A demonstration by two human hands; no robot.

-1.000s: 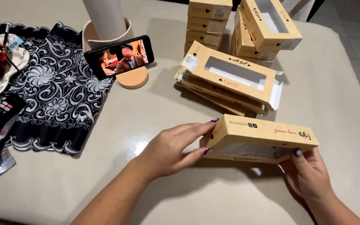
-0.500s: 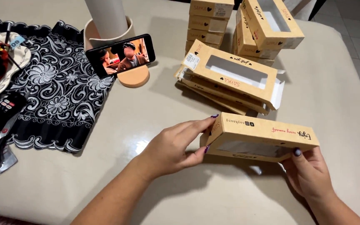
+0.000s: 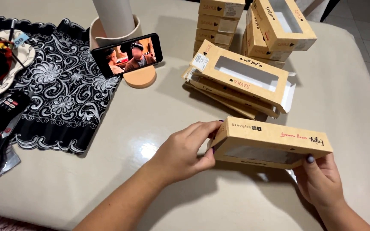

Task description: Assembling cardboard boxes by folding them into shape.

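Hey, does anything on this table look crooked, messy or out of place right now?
Mostly tidy. The flat window boxes lie in a fanned, uneven pile, and the top one's end flap hangs open. The black patterned cloth lies askew. The left hand and right hand hold a kraft box, which looks undamaged.

On the beige bench [image 3: 86, 179] we see a phone [image 3: 127, 54] propped sideways on a round orange stand [image 3: 140, 79], its screen lit, in front of a cream holder with a paper roll [image 3: 113, 17]. To the left lies a black-and-white floral cloth [image 3: 61, 98]. Flat kraft window boxes [image 3: 236, 83] lie heaped mid-bench, with assembled boxes stacked [image 3: 219, 21] behind them.
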